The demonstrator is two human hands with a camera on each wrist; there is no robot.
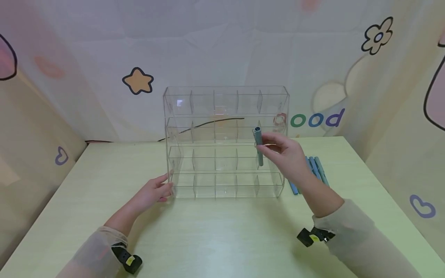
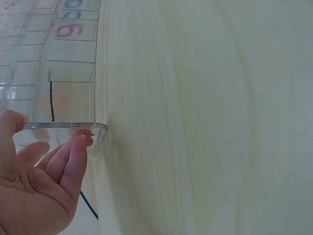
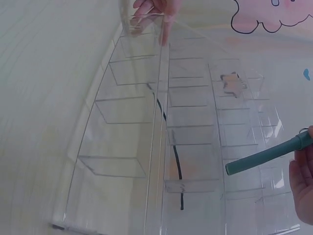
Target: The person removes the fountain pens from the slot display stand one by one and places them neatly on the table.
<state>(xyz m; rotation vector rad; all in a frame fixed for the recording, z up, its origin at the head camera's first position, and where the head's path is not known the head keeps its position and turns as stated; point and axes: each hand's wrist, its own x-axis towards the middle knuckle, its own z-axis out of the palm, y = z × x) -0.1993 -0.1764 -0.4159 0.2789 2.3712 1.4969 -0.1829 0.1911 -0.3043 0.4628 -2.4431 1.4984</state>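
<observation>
A clear acrylic rack [image 1: 226, 179] with rows of small compartments stands upright on the table. At its lower left side is my left hand [image 1: 157, 189], gripping the side panel, with the thumb by the front edge and the fingers along the outer face. My right hand [image 1: 286, 152] pinches a teal marker pen [image 1: 260, 148] between thumb and fingers, in front of the rack's right part. The pen stands nearly upright in the head view, its clip end on top. In the right wrist view the pen's plain end [image 3: 244, 164] points toward the rack, apart from it.
Several blue and teal pens [image 1: 318, 170] lie on the table to the right of the rack, partly hidden by my right hand and forearm. A patterned cloth [image 1: 215, 50] hangs behind and beside the pale table [image 1: 208, 235].
</observation>
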